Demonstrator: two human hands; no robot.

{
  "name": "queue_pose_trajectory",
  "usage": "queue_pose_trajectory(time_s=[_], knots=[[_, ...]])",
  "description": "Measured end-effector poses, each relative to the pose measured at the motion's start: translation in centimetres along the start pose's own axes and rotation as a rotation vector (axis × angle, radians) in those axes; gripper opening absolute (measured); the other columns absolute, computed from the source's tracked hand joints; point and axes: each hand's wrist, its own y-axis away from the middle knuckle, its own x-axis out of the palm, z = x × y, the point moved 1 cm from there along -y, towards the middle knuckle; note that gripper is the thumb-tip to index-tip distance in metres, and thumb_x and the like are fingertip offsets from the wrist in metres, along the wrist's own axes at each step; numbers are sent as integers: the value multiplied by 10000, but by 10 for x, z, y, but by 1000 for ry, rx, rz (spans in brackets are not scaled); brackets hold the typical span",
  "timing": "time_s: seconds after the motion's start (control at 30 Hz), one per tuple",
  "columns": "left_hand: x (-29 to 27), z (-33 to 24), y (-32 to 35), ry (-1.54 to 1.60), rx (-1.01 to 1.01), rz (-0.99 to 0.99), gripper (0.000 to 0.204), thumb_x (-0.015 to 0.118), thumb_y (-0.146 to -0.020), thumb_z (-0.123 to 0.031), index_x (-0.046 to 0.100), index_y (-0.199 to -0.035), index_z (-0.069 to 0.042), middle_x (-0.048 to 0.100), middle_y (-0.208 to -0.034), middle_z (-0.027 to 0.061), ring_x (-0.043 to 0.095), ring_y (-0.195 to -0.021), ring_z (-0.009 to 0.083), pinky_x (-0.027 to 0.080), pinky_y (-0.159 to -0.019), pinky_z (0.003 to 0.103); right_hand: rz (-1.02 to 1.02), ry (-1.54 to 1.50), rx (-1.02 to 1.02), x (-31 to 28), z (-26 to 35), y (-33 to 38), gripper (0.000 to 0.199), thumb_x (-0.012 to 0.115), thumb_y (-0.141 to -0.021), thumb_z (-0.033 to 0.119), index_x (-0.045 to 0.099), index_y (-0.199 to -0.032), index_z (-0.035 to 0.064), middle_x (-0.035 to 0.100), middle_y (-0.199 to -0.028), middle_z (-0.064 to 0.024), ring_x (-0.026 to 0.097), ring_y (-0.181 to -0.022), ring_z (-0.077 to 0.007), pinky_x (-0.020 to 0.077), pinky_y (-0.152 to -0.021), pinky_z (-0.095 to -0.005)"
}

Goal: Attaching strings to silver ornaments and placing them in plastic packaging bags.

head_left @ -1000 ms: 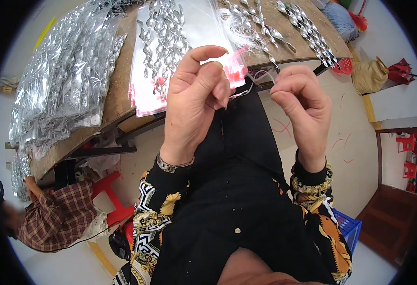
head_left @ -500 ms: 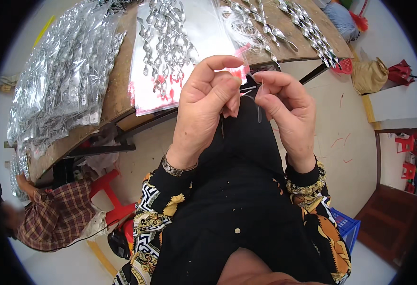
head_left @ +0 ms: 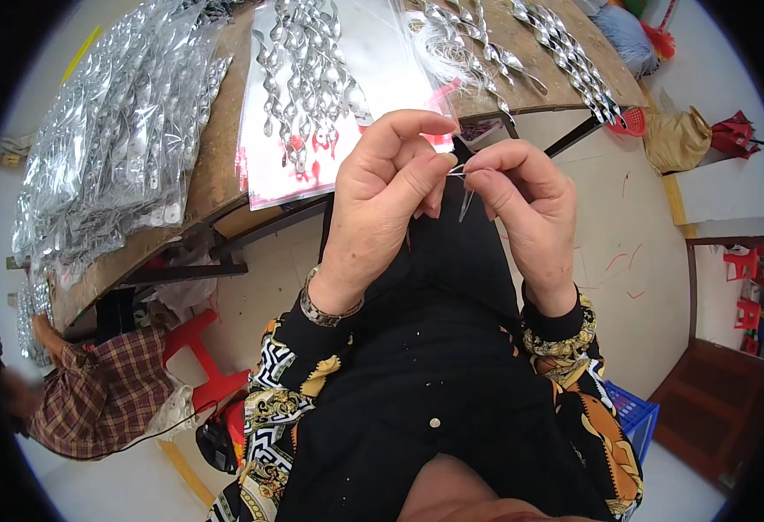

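Note:
A thin, clear-white cord [head_left: 465, 207] runs between my fingertips over my lap, and a narrow loop of it dangles beneath them. My left hand [head_left: 369, 204] pinches it between thumb and a finger, the index finger arched above. Facing it, my right hand [head_left: 534, 209] grips the cord between thumb and index finger; how the strands cross there is too fine to make out. Beyond my hands, twisted silver strips [head_left: 304, 74] lie on flat clear plastic bags [head_left: 382, 61] with pink edges. A tangle of white cord [head_left: 443, 56] rests beside the bags.
Bagged silver twists [head_left: 121, 130] are heaped on the wooden table [head_left: 217, 161] at left; more strips [head_left: 565, 56] lie at right. A person in a checked shirt [head_left: 108, 391] sits at lower left near a red stool [head_left: 204, 365]. A blue crate [head_left: 630, 413] stands at right.
My fingertips have shifted slightly, and the cord now stretches in a short line between them. The hanging loop has swung left and looks narrower.

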Motion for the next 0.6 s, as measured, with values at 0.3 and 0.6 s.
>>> queue_pose_trajectory(time_s=[0.3, 0.6], knots=[[5, -10, 5, -156, -41, 23, 190, 574, -881, -22, 577, -1068, 9, 549, -714, -11, 500, -632, 50, 398, -581, 182, -3, 59, -33, -5, 2, -2, 39, 569, -894, 31, 595, -902, 4, 584, -822, -3, 468, -638, -32, 364, -557, -170], [6, -12, 7, -322, -45, -36, 87, 589, -885, -43, 647, -930, 3, 598, -759, -2, 520, -659, 43, 379, -582, 173, -43, -9, -20, -2, -1, 1, 102, 569, -888, 19, 599, -982, -6, 579, -825, -17, 468, -647, -39, 361, -560, -171]])
